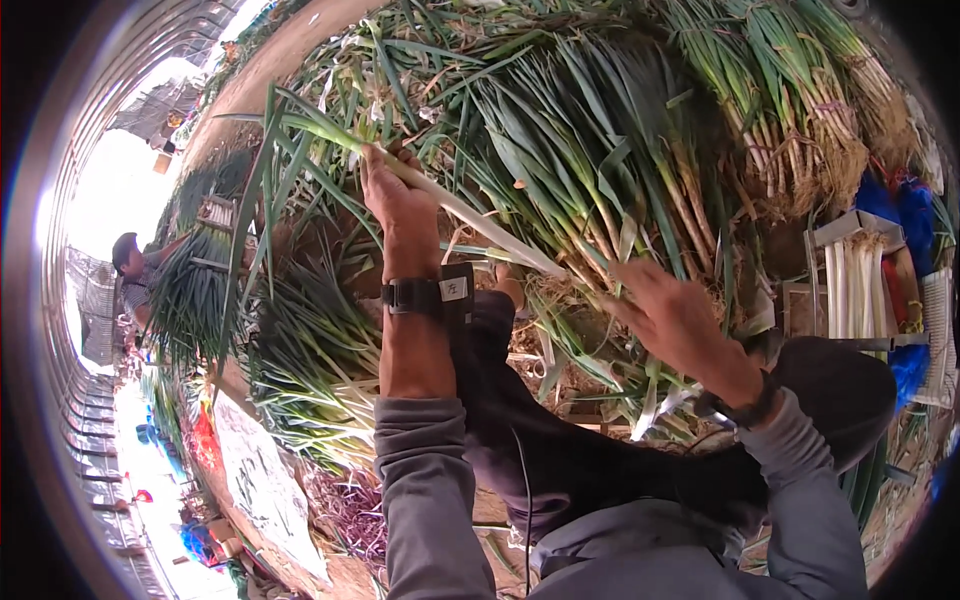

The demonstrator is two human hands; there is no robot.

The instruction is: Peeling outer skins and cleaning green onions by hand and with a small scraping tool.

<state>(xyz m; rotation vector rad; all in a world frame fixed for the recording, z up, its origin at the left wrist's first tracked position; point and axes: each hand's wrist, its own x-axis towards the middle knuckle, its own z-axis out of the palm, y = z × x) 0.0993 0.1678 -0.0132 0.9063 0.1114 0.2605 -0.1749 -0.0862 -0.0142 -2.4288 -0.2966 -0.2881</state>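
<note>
Left grip (395,180) clamps a leek (465,212), white end toward four o'clock; right grip (665,310) is near that end, closure unclear. Peeling seems the step; next calls for steady left hold.

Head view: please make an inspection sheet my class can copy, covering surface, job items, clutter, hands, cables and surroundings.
Surface: brown ground, bare at upper left, mostly hidden under plants elsewhere.
Job items: one long green onion held aslant; large onion heap ahead; rooted bundles upper right; white stalks in a holder at right.
Clutter: loose leaves; purplish scraps lower left.
Left hand: closed around the onion's shaft.
Right hand: near its white end; contact unclear.
Cables: thin dark cord over the trousers; purpose unclear.
Surroundings: another person at far left; hooped framework beyond.
</note>
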